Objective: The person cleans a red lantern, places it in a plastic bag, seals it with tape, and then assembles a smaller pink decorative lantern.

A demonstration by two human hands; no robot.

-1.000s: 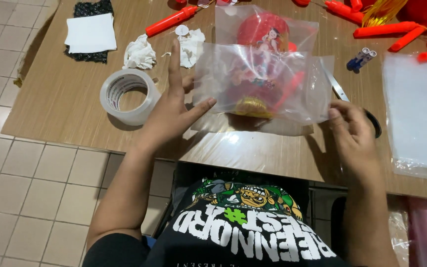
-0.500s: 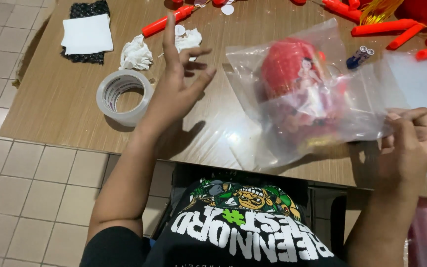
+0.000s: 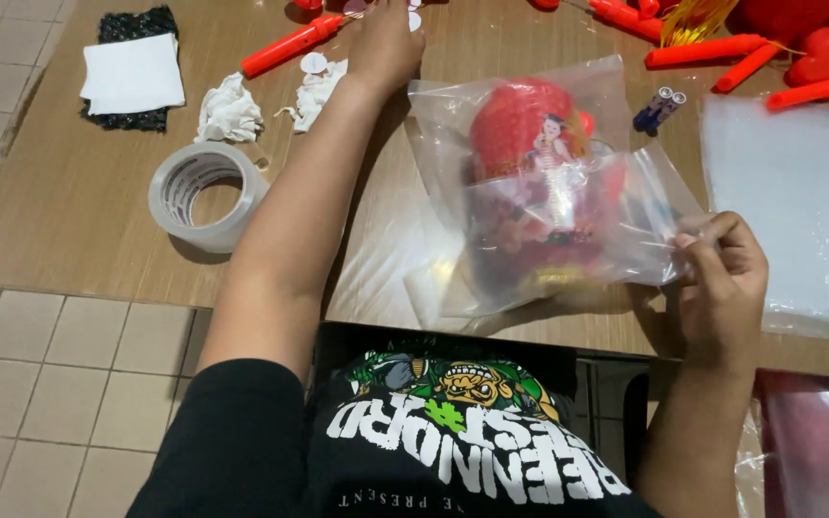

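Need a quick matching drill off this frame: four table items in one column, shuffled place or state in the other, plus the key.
Things:
1. tape roll
2. clear bag
3. white folded paper
4. left hand

Places or states:
A. reaching to the table's far edge
B. lying on a black cloth
C. pinched at one edge by the right hand
D. lying flat beside the left forearm

Pairs: 1-D, 2-C, 3-B, 4-A

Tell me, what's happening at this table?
A person sits at a wooden table. Their right hand pinches the edge of a clear plastic bag holding a red ornament. Their left hand reaches to the far side, near small white stickers. A tape roll lies nearby.
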